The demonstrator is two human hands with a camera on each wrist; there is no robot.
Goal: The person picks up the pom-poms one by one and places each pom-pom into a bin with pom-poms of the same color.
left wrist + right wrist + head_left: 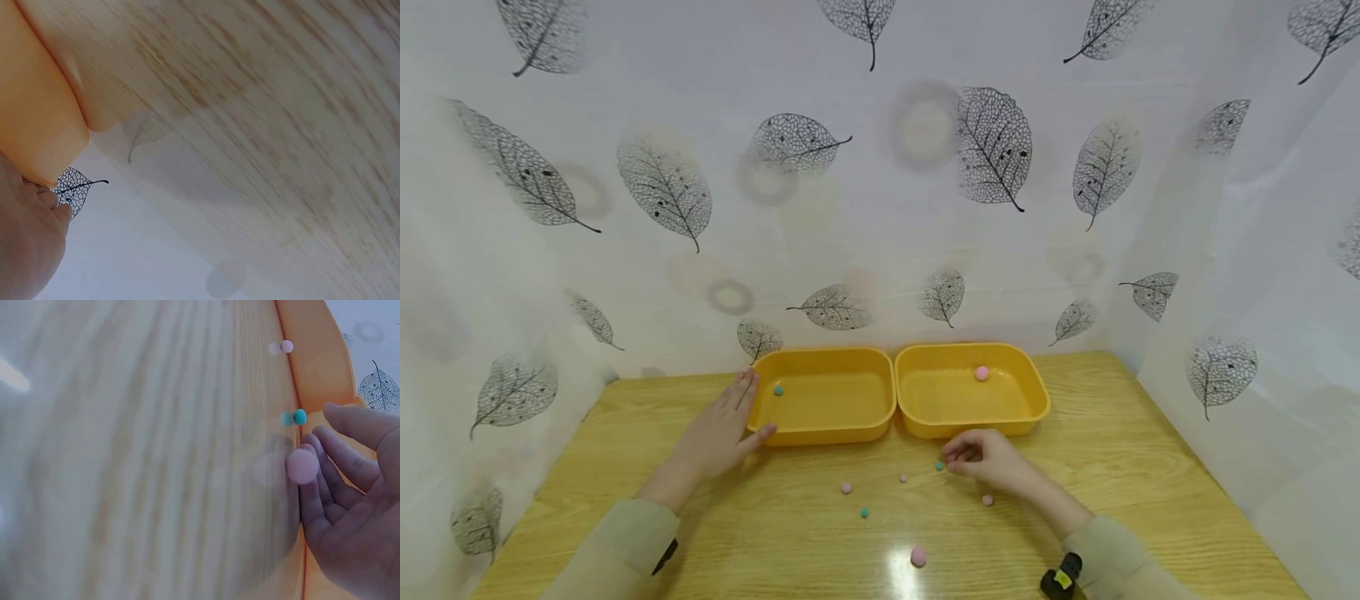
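My left hand (718,429) rests against the left end of a yellow plastic tray (835,400), fingers extended along its side and thumb at the front corner. In the left wrist view, fingertips touch the tray's rim. A small teal ball (778,390) lies inside. My right hand (992,458) is low over the table in front of a second yellow tray (936,400), which contains a pink ball (981,373). Its thumb and fingers are parted beside a teal ball (300,417) on the table. Another pink ball (302,465) appears nearer the right wrist camera.
Scattered over the wooden table (760,533) are a pink ball (846,487), a smaller pink one (903,478), a teal one (864,513) and a larger pink one (918,557). A leaf-patterned white curtain (880,217) stands behind the trays and along both sides.
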